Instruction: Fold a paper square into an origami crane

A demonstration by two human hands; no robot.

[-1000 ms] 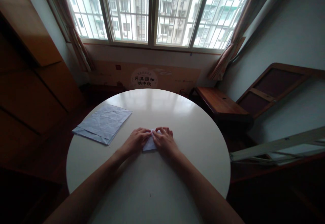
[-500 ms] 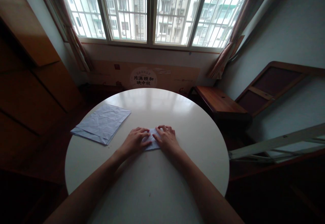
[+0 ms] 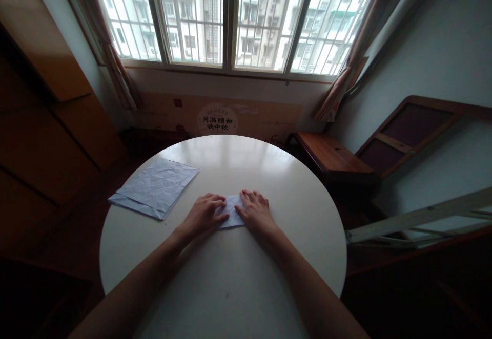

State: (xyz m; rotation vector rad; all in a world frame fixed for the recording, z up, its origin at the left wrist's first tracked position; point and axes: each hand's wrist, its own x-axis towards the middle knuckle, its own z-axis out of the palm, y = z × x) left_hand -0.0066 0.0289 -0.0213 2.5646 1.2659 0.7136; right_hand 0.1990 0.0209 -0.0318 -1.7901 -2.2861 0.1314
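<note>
A small folded sheet of pale paper (image 3: pixel 232 211) lies on the round white table (image 3: pixel 230 272), with faint crease lines on its top. My left hand (image 3: pixel 205 211) is at its left edge, fingers bent over the paper and thumb on the near side, holding it down. On the right side my right hand (image 3: pixel 255 208) rests with its fingers stretched out and slightly apart, pressing on the paper. Both hands cover the paper's side edges.
Larger creased paper sheets (image 3: pixel 156 188) lie at the table's left, reaching its edge. A wooden bench (image 3: pixel 332 152) stands beyond the table at the right. A barred window (image 3: pixel 230 21) and a printed cardboard panel (image 3: pixel 269 111) are at the back.
My right hand has slid slightly to the right, so more of the small paper shows between the hands. The left hand has hardly moved.
</note>
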